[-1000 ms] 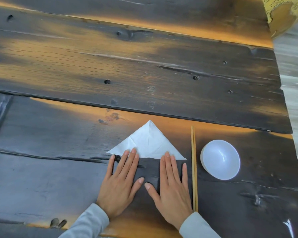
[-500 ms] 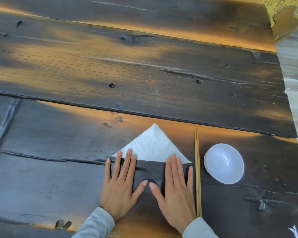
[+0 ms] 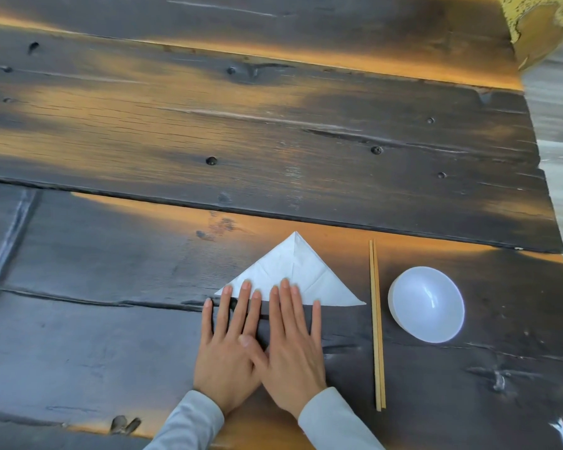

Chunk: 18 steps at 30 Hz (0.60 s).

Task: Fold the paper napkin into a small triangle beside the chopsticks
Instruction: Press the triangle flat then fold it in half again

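Napkin: white paper, folded into a triangle; apex points away from the person, long edge faces the hands. Lies flat on the table, just left of the chopsticks, right corner near them but apart.
Creases: fold lines visible on the upper face.
Left hand: flat, palm down, fingers spread; fingertips rest on the napkin's near-left edge. Grips nothing.
Right hand: flat, palm down, fingers extended; three fingertips on the napkin's near edge, thumb overlapping the left hand. Grips nothing.
Chopsticks: pair, side by side, running away from the person, between napkin and bowl.
Bowl: white, round, upright, right of the chopsticks, apart from them.
Table: dark weathered wooden planks.
Sleeves: light grey, at both wrists.
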Tool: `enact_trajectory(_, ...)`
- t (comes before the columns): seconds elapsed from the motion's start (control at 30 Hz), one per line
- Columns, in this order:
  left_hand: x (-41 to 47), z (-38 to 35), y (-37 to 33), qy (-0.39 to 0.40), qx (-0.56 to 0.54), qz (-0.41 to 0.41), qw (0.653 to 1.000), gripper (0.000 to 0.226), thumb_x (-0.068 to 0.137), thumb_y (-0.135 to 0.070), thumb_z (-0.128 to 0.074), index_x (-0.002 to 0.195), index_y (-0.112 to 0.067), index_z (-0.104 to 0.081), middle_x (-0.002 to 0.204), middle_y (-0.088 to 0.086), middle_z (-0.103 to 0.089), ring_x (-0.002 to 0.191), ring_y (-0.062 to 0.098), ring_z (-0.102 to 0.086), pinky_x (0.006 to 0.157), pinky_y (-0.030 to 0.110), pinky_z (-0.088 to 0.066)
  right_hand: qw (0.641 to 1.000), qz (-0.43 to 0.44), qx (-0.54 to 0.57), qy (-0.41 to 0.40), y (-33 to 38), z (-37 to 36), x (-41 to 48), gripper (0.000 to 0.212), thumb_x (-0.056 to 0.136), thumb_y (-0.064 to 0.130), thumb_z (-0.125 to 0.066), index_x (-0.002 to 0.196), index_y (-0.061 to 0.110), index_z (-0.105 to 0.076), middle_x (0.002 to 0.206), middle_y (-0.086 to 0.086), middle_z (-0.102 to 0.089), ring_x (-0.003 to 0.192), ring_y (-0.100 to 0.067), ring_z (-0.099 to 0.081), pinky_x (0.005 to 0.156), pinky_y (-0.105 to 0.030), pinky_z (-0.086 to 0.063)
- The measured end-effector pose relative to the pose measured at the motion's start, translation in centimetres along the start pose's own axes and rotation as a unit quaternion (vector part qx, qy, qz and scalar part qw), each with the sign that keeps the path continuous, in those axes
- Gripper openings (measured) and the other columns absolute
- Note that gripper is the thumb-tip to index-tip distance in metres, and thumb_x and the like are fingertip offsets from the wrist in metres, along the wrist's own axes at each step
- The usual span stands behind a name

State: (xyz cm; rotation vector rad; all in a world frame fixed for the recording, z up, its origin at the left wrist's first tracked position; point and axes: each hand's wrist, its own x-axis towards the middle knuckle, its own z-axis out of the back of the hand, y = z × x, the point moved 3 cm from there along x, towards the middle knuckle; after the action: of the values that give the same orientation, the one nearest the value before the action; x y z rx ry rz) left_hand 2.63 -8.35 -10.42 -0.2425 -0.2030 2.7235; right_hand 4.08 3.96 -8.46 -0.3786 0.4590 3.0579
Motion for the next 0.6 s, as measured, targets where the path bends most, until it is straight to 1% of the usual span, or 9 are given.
enact_trajectory(0.1, 0.0, 0.0, 0.0, -0.010, -0.003, -0.010, 1.000, 0.078, 0.097, -0.060, -0.030, 0.158, -0.012, -0.025, 0.168, 0.010, -0.019, 0.155, 0.036, -0.014, 0.120, 0.063, -0.019, 0.999, -0.035, -0.007, 0.001, -2.6, 0.4, -0.7, 0.084, 0.098, 0.070, -0.024, 0.158, 0.013, -0.010, 0.167, -0.004, -0.003, 0.153, -0.021, 0.003, 0.119, -0.055, -0.006)
enact_trajectory(0.17, 0.0, 0.0, -0.1, -0.021, -0.002, -0.010, 1.000, 0.081, 0.097, -0.063, -0.035, 0.159, -0.012, -0.023, 0.168, 0.009, -0.019, 0.154, 0.036, -0.015, 0.121, 0.063, -0.018, 0.998, -0.061, -0.011, 0.005, -4.3, 0.8, -1.2, 0.085, 0.097, 0.071, -0.023, 0.158, 0.015, -0.007, 0.167, -0.004, 0.000, 0.153, -0.021, 0.006, 0.120, -0.053, -0.004)
enact_trajectory(0.23, 0.0, 0.1, 0.0, -0.028, -0.004, -0.007, 1.000, 0.084, 0.096, -0.066, -0.039, 0.159, -0.012, -0.022, 0.168, 0.008, -0.018, 0.154, 0.036, -0.016, 0.122, 0.062, -0.017, 0.996, -0.086, -0.012, 0.014, -5.7, 1.2, -1.7, 0.086, 0.095, 0.074, -0.017, 0.158, 0.018, -0.001, 0.167, -0.002, 0.005, 0.153, -0.021, 0.010, 0.122, -0.050, -0.003)
enact_trajectory(0.37, -0.1, 0.2, 0.3, -0.019, 0.000, -0.010, 1.000, 0.086, 0.095, -0.068, -0.040, 0.159, -0.014, -0.021, 0.169, 0.006, -0.017, 0.155, 0.033, -0.016, 0.122, 0.061, -0.019, 0.995, -0.097, -0.015, 0.024, -6.9, 1.8, -2.1, 0.086, 0.092, 0.076, -0.005, 0.156, 0.021, 0.009, 0.166, -0.001, 0.010, 0.152, -0.023, 0.009, 0.123, -0.052, -0.009)
enact_trajectory(0.47, -0.2, 0.2, 0.6, -0.014, 0.004, -0.006, 1.000, 0.087, 0.094, -0.070, -0.040, 0.159, -0.015, -0.021, 0.169, 0.005, -0.018, 0.155, 0.032, -0.017, 0.122, 0.061, -0.019, 0.995, -0.093, -0.015, 0.021, -6.8, 1.9, -2.1, 0.087, 0.092, 0.076, -0.008, 0.157, 0.019, 0.003, 0.166, -0.002, 0.004, 0.152, -0.024, 0.004, 0.123, -0.052, -0.012)
enact_trajectory(0.53, -0.4, 0.2, 0.9, -0.014, 0.009, -0.002, 1.000, 0.088, 0.094, -0.071, -0.040, 0.159, -0.016, -0.022, 0.169, 0.005, -0.018, 0.155, 0.032, -0.017, 0.122, 0.061, -0.017, 0.996, -0.086, -0.018, 0.021, -6.7, 1.9, -2.1, 0.087, 0.094, 0.074, -0.016, 0.158, 0.016, -0.005, 0.166, -0.003, -0.001, 0.152, -0.024, 0.000, 0.122, -0.051, -0.010)
enact_trajectory(0.6, -0.9, 0.2, 1.4, -0.016, 0.015, -0.001, 1.000, 0.087, 0.094, -0.071, -0.039, 0.159, -0.017, -0.022, 0.169, 0.004, -0.019, 0.155, 0.031, -0.018, 0.122, 0.061, -0.016, 0.997, -0.076, -0.026, 0.017, -6.5, 1.8, -2.2, 0.086, 0.095, 0.072, -0.022, 0.157, 0.013, -0.015, 0.165, -0.006, -0.009, 0.152, -0.027, -0.008, 0.118, -0.049, -0.011)
